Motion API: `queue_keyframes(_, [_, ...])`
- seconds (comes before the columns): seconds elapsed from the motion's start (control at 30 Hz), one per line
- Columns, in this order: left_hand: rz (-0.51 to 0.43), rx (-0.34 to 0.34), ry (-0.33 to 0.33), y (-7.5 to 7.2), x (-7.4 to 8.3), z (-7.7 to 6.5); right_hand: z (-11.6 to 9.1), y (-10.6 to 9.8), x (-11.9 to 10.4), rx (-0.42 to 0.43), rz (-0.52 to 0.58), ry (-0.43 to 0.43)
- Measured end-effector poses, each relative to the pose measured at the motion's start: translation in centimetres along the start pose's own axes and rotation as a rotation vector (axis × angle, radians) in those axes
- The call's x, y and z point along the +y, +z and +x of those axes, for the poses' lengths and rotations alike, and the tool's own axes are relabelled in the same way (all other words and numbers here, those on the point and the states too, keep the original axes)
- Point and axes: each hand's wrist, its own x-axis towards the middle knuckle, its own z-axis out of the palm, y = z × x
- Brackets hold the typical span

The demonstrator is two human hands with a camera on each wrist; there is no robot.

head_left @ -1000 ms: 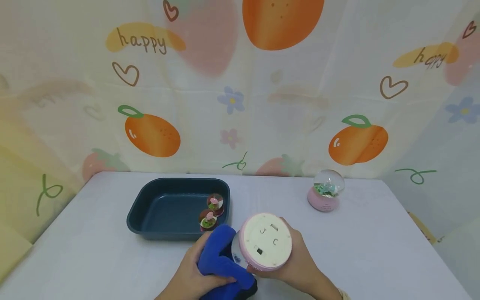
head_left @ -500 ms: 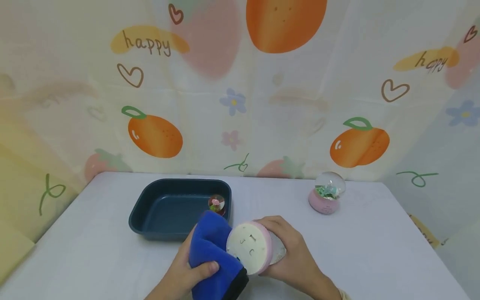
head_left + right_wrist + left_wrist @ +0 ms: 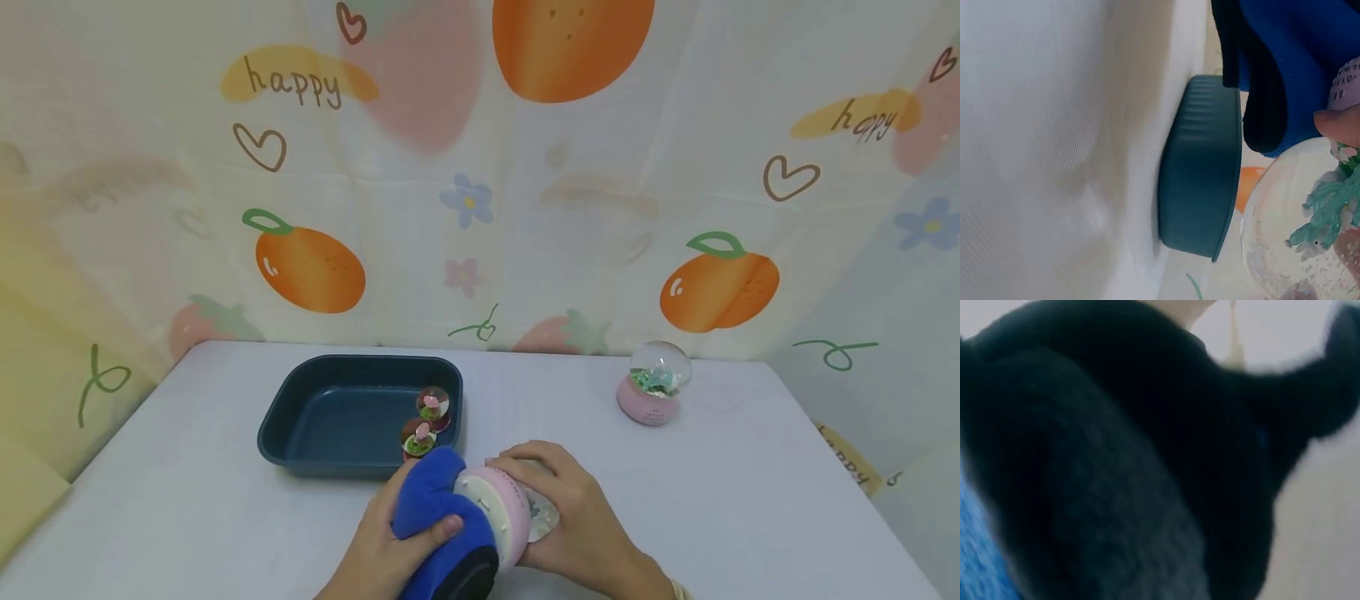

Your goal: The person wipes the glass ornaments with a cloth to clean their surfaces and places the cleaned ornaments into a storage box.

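Note:
At the front of the table, my left hand [image 3: 386,537] grips a blue cloth [image 3: 431,508] with a black edge, thumb over its near side. The cloth lies against the white underside of a snow globe [image 3: 510,512] with a pink base. My right hand [image 3: 573,521] holds this globe tipped on its side, fingers around the base and the clear ball. Inside the ball, a teal and white figure [image 3: 1329,206] shows in the right wrist view. Dark cloth edging [image 3: 1116,456] fills most of the left wrist view.
A dark teal tray [image 3: 330,433] stands behind the left hand, with two small globes [image 3: 432,406] at its right end. Another pink-based snow globe [image 3: 648,404] stands upright at the back right. A printed curtain [image 3: 525,225] hangs behind the white table [image 3: 712,500].
The globe's underside has turned from facing the camera toward the left, against the cloth. The cloth has shifted down off the tray, so both small globes show again.

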Motion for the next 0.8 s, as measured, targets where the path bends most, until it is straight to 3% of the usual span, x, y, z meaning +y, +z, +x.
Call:
queue_keyframes(0.13, [-0.017, 0.079, 0.004, -0.19, 0.08, 0.18, -0.04, 0.06, 0.24, 0.010, 0.024, 0.001])
queue_keyframes(0.23, [-0.084, 0.081, -0.007, -0.47, 0.11, 0.30, -0.04, 0.08, 0.27, 0.014, 0.028, 0.007])
queue_keyframes(0.37, [-0.145, -0.071, -0.078, -0.97, 0.11, 0.26, -0.05, 0.07, 0.08, 0.002, 0.025, 0.034])
queue_keyframes(0.47, [-0.126, -0.212, -0.129, -0.98, 0.31, 0.04, -0.04, 0.09, -0.05, 0.003, 0.008, 0.022])
queue_keyframes(0.53, [-0.103, -0.249, -0.128, -0.73, 0.41, -0.01, -0.04, 0.17, -0.04, 0.012, 0.000, -0.012])
queue_keyframes(0.6, [-0.054, -0.217, -0.131, -0.56, 0.59, -0.06, -0.02, 0.23, -0.06, 0.019, -0.005, -0.043])
queue_keyframes(0.8, [0.020, -0.002, -0.074, -0.69, 0.51, 0.06, 0.07, 0.39, 0.06, 0.055, 0.005, -0.112])
